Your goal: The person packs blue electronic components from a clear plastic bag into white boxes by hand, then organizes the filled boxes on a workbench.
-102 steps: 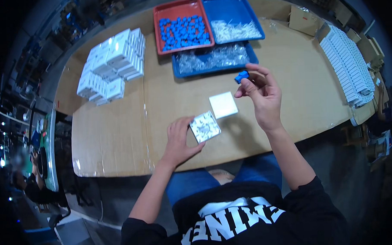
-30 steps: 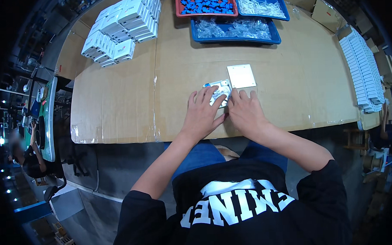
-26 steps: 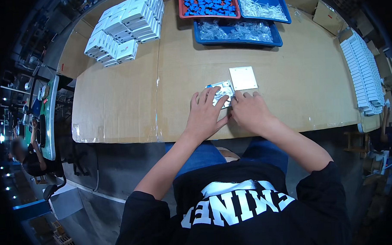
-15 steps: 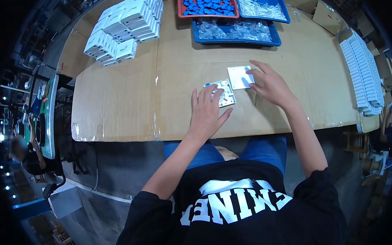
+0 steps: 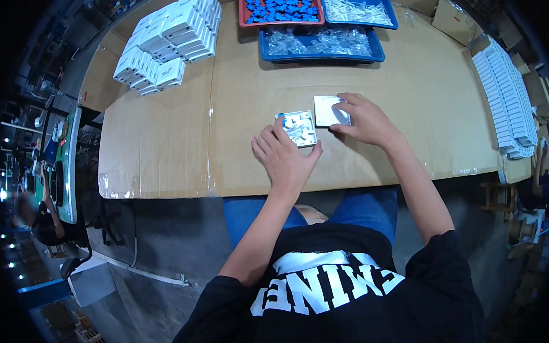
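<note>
A shallow square white plastic box [image 5: 306,123] lies open side up on the cardboard-covered table, with small white pieces, a clear bag and a bit of blue inside. My left hand [image 5: 282,156] grips it, index finger at its far left corner and thumb by its near right corner. Just to the right and slightly farther away is a flat white square cover [image 5: 325,111]. Its far and near edges are pinched between the fingers and thumb of my right hand [image 5: 366,121]. A narrow gap separates box and cover.
Beyond my hands stand a red tray [image 5: 243,21] of blue pieces, a blue tray [image 5: 390,23] of white sticks and another blue tray [image 5: 267,58] of clear bags. White boxes [image 5: 167,36] are stacked far left; more white units [image 5: 505,97] line the right edge. A person [image 5: 43,219] sits at left.
My left hand has drawn back from over the box's inside to its edges, and the box has turned straighter. My right hand has closed on the cover's edges.
</note>
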Demonstrator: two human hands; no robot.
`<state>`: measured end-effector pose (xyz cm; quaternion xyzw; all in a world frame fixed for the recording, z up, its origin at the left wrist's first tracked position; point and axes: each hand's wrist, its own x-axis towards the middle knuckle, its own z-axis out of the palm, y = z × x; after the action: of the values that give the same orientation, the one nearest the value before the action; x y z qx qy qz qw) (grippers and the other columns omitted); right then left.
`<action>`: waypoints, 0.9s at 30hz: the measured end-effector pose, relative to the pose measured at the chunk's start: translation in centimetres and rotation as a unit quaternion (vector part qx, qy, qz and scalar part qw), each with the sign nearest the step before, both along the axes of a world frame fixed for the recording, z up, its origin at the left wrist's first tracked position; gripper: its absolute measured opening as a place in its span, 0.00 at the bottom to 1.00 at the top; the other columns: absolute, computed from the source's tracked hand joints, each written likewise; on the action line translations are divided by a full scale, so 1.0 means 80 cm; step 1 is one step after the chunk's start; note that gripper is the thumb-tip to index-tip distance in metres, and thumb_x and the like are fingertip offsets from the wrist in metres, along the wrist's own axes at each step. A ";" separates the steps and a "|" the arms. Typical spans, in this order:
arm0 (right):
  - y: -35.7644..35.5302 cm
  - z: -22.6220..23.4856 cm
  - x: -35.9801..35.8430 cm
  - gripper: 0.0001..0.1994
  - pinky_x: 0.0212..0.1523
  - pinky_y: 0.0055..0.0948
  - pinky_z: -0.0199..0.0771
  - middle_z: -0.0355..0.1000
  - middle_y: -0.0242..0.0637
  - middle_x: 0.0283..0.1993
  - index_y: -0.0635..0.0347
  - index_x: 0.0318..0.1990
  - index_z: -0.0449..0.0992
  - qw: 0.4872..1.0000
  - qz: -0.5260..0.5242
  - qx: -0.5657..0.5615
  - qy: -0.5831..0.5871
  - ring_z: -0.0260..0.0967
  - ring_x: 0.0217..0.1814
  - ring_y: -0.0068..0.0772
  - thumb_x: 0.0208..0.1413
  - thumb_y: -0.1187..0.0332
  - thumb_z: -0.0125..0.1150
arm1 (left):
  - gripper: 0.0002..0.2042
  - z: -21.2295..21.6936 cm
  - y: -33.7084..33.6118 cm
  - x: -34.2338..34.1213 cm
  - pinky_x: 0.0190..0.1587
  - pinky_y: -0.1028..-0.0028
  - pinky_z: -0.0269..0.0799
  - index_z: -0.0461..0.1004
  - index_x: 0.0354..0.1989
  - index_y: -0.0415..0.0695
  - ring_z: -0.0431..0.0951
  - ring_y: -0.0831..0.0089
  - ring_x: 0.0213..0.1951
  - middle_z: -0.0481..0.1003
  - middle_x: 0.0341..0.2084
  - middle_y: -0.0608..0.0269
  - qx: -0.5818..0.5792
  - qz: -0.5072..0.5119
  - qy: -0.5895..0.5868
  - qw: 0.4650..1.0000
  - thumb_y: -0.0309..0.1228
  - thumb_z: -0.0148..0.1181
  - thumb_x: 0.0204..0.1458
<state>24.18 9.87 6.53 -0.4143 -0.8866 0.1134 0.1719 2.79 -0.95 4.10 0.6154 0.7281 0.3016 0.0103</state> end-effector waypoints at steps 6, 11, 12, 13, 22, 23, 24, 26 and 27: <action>-0.026 0.023 0.013 0.13 0.49 0.39 0.77 0.80 0.48 0.47 0.63 0.49 0.80 0.974 -0.020 -0.121 0.193 0.78 0.46 0.48 0.66 0.64 0.61 | 0.46 -0.007 -0.014 -0.026 0.68 0.53 0.57 0.55 0.67 0.36 0.66 0.51 0.61 0.64 0.56 0.42 0.100 -0.129 -0.309 0.937 0.34 0.76 0.41; -0.025 -0.002 0.012 0.12 0.43 0.37 0.76 0.79 0.45 0.42 0.61 0.50 0.80 0.928 -0.136 -0.226 0.263 0.78 0.42 0.44 0.67 0.64 0.59 | 0.43 -0.003 -0.029 -0.030 0.70 0.64 0.58 0.50 0.72 0.36 0.66 0.61 0.64 0.63 0.59 0.49 0.093 -0.202 -0.603 0.766 0.27 0.69 0.48; -0.024 -0.006 0.009 0.13 0.45 0.37 0.76 0.78 0.45 0.44 0.61 0.51 0.80 0.934 -0.139 -0.215 0.249 0.78 0.45 0.43 0.67 0.64 0.59 | 0.43 0.001 -0.031 -0.031 0.70 0.64 0.58 0.50 0.72 0.36 0.66 0.61 0.64 0.63 0.59 0.49 0.092 -0.201 -0.603 0.767 0.27 0.69 0.48; -0.027 -0.009 0.008 0.13 0.45 0.37 0.76 0.78 0.45 0.44 0.61 0.51 0.80 0.934 -0.139 -0.216 0.249 0.78 0.45 0.43 0.67 0.64 0.59 | 0.41 0.008 -0.034 -0.031 0.70 0.65 0.58 0.51 0.73 0.37 0.66 0.63 0.64 0.63 0.60 0.50 0.077 -0.184 -0.676 0.710 0.31 0.66 0.52; -0.068 -0.003 -0.004 0.35 0.63 0.43 0.72 0.72 0.45 0.60 0.55 0.62 0.77 0.998 -0.059 0.016 0.004 0.68 0.65 0.50 0.49 0.47 0.74 | 0.37 0.028 -0.046 -0.033 0.60 0.51 0.71 0.66 0.65 0.41 0.76 0.53 0.55 0.74 0.58 0.46 -0.082 -0.090 -0.890 0.440 0.63 0.38 0.65; -0.068 0.002 -0.003 0.35 0.63 0.43 0.72 0.72 0.45 0.60 0.55 0.62 0.77 0.998 -0.059 0.015 0.003 0.68 0.65 0.50 0.49 0.47 0.74 | 0.38 0.029 -0.049 -0.034 0.59 0.49 0.72 0.66 0.66 0.41 0.76 0.53 0.54 0.73 0.58 0.46 -0.101 -0.091 -0.899 0.417 0.65 0.36 0.65; -0.065 0.018 -0.007 0.35 0.62 0.42 0.72 0.73 0.46 0.60 0.57 0.64 0.74 0.994 -0.076 -0.056 0.056 0.71 0.63 0.48 0.54 0.45 0.70 | 0.38 0.030 -0.051 -0.034 0.59 0.49 0.72 0.66 0.66 0.41 0.76 0.53 0.54 0.73 0.58 0.46 -0.100 -0.090 -0.899 0.417 0.65 0.36 0.65; -0.061 0.036 -0.006 0.35 0.62 0.42 0.73 0.74 0.47 0.59 0.59 0.66 0.72 0.981 -0.097 -0.127 0.108 0.73 0.61 0.47 0.58 0.43 0.66 | 0.39 0.030 -0.053 -0.031 0.60 0.48 0.71 0.65 0.67 0.40 0.76 0.51 0.55 0.73 0.58 0.45 -0.139 -0.115 -0.911 0.370 0.65 0.35 0.66; -0.062 0.042 -0.003 0.35 0.61 0.41 0.74 0.75 0.49 0.59 0.62 0.67 0.69 0.885 -0.071 -0.282 0.363 0.75 0.59 0.45 0.63 0.42 0.58 | 0.39 0.036 -0.053 -0.026 0.60 0.48 0.71 0.64 0.68 0.39 0.75 0.50 0.56 0.72 0.59 0.43 -0.153 -0.100 -0.915 0.361 0.64 0.33 0.67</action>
<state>23.97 4.93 9.92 -0.4370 -0.6612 0.4885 0.3649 0.68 -5.19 6.97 0.0169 0.2379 0.5595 0.7937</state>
